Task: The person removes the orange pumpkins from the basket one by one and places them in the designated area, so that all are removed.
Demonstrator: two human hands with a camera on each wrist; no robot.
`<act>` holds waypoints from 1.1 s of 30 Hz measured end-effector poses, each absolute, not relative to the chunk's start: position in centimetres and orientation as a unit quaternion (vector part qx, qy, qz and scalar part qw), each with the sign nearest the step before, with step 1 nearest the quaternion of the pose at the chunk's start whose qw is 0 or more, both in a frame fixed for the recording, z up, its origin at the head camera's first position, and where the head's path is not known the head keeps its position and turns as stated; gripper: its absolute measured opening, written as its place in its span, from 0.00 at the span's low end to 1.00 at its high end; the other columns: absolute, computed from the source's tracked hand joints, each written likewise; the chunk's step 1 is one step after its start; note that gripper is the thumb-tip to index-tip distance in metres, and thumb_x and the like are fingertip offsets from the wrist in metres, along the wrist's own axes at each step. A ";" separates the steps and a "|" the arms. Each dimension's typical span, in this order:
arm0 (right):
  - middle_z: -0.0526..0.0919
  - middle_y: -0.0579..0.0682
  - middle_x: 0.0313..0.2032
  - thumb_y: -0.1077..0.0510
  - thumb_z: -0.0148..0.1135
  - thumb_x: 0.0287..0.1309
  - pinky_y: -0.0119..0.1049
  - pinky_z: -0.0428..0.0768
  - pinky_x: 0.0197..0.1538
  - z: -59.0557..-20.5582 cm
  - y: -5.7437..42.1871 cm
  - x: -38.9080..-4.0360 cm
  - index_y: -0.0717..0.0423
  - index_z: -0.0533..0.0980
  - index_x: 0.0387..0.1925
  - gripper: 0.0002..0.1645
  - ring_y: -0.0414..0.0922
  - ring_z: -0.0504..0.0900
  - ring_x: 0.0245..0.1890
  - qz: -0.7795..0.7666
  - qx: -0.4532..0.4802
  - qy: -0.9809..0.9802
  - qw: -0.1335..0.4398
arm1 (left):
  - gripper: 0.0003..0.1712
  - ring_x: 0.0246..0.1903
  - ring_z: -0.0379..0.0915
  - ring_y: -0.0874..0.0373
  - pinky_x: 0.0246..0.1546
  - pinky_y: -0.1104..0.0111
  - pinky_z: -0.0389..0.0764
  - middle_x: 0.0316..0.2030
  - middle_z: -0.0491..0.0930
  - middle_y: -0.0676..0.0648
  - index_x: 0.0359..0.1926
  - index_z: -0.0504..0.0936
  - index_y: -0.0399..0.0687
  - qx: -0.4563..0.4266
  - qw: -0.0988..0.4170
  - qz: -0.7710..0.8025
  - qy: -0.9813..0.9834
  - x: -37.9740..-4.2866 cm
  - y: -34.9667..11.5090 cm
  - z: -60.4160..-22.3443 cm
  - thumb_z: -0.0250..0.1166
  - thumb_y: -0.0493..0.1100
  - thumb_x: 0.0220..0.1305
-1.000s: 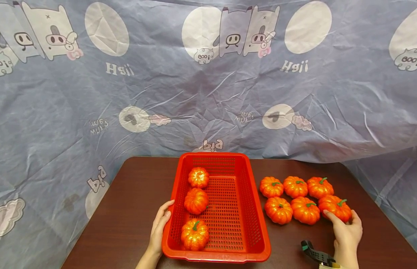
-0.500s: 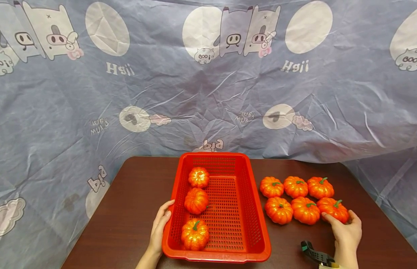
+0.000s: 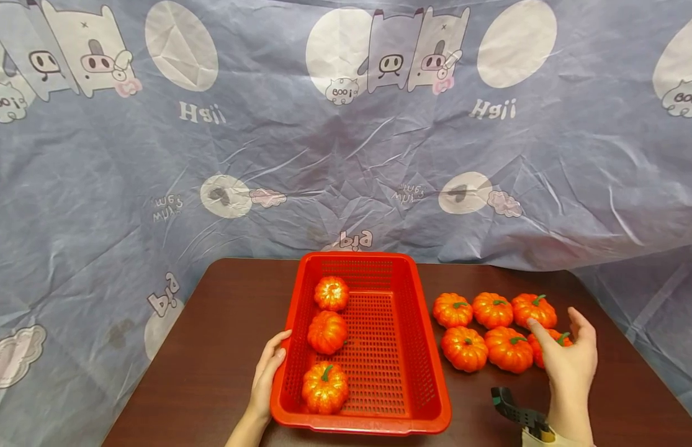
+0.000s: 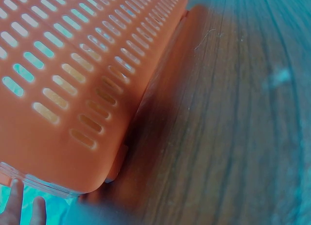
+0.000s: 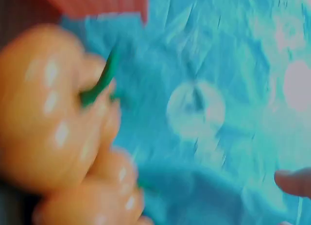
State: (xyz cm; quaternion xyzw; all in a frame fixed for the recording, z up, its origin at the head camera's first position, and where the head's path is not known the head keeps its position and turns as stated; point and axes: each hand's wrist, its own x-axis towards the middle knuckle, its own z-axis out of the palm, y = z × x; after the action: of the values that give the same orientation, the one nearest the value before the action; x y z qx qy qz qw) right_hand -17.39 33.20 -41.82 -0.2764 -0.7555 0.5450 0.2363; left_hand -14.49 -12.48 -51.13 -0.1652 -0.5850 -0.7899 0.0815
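Observation:
A red plastic basket (image 3: 363, 426) with slotted walls stands on the table, three small orange pumpkins (image 3: 326, 388) in a column along its left side. My left hand (image 3: 263, 383) rests against the basket's left wall, fingertips at the rim; two straight fingers (image 4: 14, 203) show at the basket's corner in the left wrist view. To the right, several pumpkins lie in two rows. Over the front-right pumpkin (image 3: 538, 352), partly hiding it, hovers my right hand (image 3: 571, 360), thumb and fingers spread wide with nothing between them. Its thumb overlaps the back-right pumpkin (image 3: 534, 309).
The dark wooden table (image 3: 211, 347) carries everything. A patterned blue-grey cloth (image 3: 346, 136) hangs behind the far edge. A black strap-like device (image 3: 519, 413) sits at my right wrist. Close pumpkins (image 5: 43, 108) fill the left of the right wrist view.
The front-right pumpkin has slid left against its neighbour. My right hand has let go of it and risen away toward the back row. My left hand keeps its place.

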 end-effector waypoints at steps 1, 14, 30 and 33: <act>0.57 0.52 0.69 0.53 0.66 0.53 0.36 0.49 0.68 -41.3 32.6 -17.5 0.49 0.56 0.70 0.45 0.45 0.53 0.69 0.556 -0.262 -0.755 0.231 | 0.22 0.54 0.68 0.52 0.51 0.66 0.72 0.58 0.64 0.37 0.64 0.56 0.30 -0.167 0.082 -0.790 -0.584 -14.5 -12.5 -51.1 0.38 0.37 0.73; 0.70 0.39 0.53 0.59 0.67 0.55 0.26 0.66 0.58 -36.7 25.3 -19.6 0.56 0.64 0.63 0.35 0.39 0.68 0.57 0.609 -0.014 -0.777 0.159 | 0.22 0.54 0.67 0.52 0.51 0.67 0.72 0.58 0.63 0.35 0.64 0.56 0.30 -0.157 0.080 -0.785 -0.594 -14.5 -12.4 -50.9 0.38 0.37 0.73; 0.77 0.52 0.53 0.57 0.70 0.50 0.49 0.70 0.56 -36.7 18.1 -21.1 0.55 0.71 0.56 0.31 0.51 0.74 0.54 0.503 0.241 -0.828 0.063 | 0.22 0.54 0.67 0.53 0.51 0.67 0.72 0.58 0.63 0.35 0.64 0.57 0.31 -0.147 0.078 -0.785 -0.596 -14.5 -12.5 -51.1 0.38 0.38 0.73; 0.77 0.48 0.53 0.53 0.71 0.50 0.50 0.70 0.56 -37.2 17.2 -21.2 0.52 0.72 0.56 0.30 0.50 0.74 0.54 0.473 0.267 -0.839 0.033 | 0.22 0.54 0.67 0.53 0.51 0.67 0.72 0.58 0.63 0.35 0.64 0.57 0.31 -0.147 0.078 -0.784 -0.598 -14.5 -12.4 -51.1 0.38 0.38 0.73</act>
State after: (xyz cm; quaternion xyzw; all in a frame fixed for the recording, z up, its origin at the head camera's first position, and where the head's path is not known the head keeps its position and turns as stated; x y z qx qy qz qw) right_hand -21.22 17.22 -37.24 0.2672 -0.8388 0.4732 0.0327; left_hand -14.51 -12.44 -51.07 -0.1468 -0.5975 -0.7844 0.0782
